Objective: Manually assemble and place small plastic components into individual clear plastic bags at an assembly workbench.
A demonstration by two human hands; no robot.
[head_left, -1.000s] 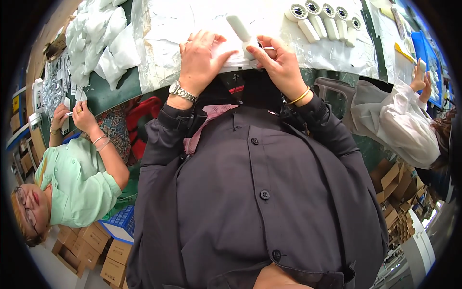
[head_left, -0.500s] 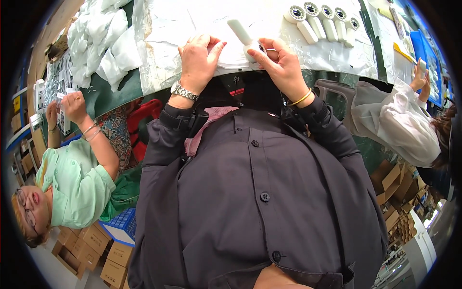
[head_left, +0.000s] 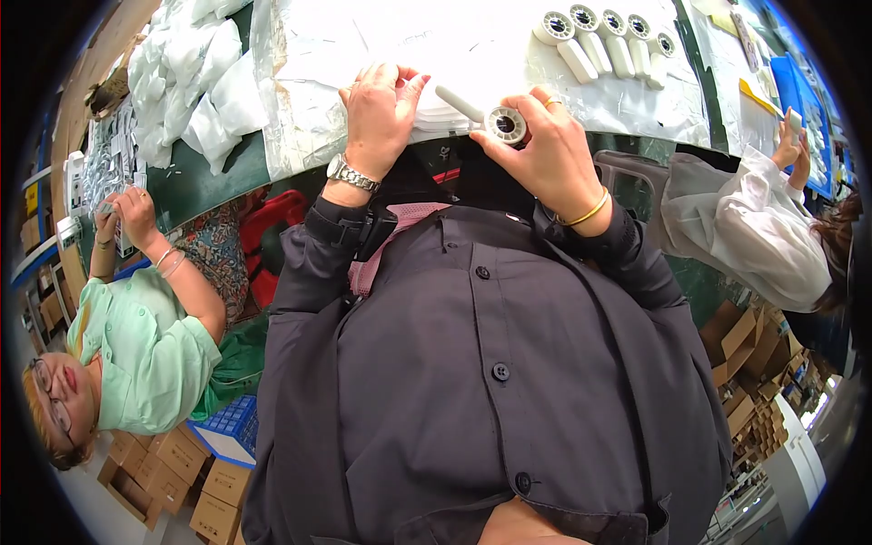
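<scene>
A white handheld fan (head_left: 461, 105) with a round grilled head is in my right hand (head_left: 554, 150), near the table's front edge. My thumb and fingers close around the head; its grille faces up toward me and its handle points to the far left. My left hand (head_left: 375, 118), wearing a metal watch, is beside a stack of thin white sheets or bags (head_left: 445, 116). Its thumb and forefinger are pinched together, and what lies between them, if anything, cannot be made out. Several similar white fans (head_left: 619, 56) lie in a row at the far right.
White filled pouches (head_left: 186, 68) are heaped on the left of the green table. To the left a co-worker in a light green shirt (head_left: 150, 354) handles small parts. On the right another person in white (head_left: 763, 218) works beside a blue bin (head_left: 799, 109). Cardboard boxes (head_left: 218, 495) stand behind.
My right hand has turned the fan and brought it slightly nearer, so its grille now faces up and its handle lies lower. My left hand has barely moved.
</scene>
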